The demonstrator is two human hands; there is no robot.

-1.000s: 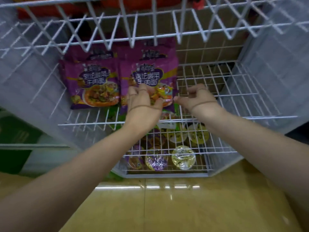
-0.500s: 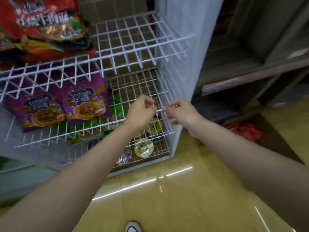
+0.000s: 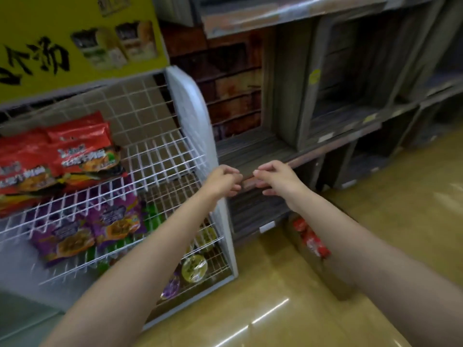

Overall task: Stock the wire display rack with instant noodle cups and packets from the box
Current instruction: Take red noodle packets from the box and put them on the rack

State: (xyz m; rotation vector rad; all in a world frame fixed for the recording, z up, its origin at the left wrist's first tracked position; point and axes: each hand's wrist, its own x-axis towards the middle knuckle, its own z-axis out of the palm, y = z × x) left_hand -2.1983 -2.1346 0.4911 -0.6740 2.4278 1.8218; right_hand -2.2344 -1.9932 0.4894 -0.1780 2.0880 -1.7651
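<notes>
Both hands are raised in front of the right end panel of the wire display rack [image 3: 160, 156], just beside each other, fingertips nearly meeting. Left hand [image 3: 223, 181]: fingers curled, nothing held. Right hand [image 3: 278, 179]: fingers curled likewise, nothing visible in its grip.

Red noodle packets [image 3: 62, 156] lie on the upper tier, well left of the left hand, long axes running roughly left-right, printed faces up. Purple noodle packets [image 3: 87, 229] lie on the tier below, left of and beneath the left forearm, tilted, faces up toward the camera. Noodle cups [image 3: 194, 267] stand in the bottom basket under the left forearm, lids up. More red packets [image 3: 310, 240] lie on the floor [image 3: 375, 234] below the right wrist; blurred. Wooden shelving [image 3: 338, 108] stands beyond both hands.
</notes>
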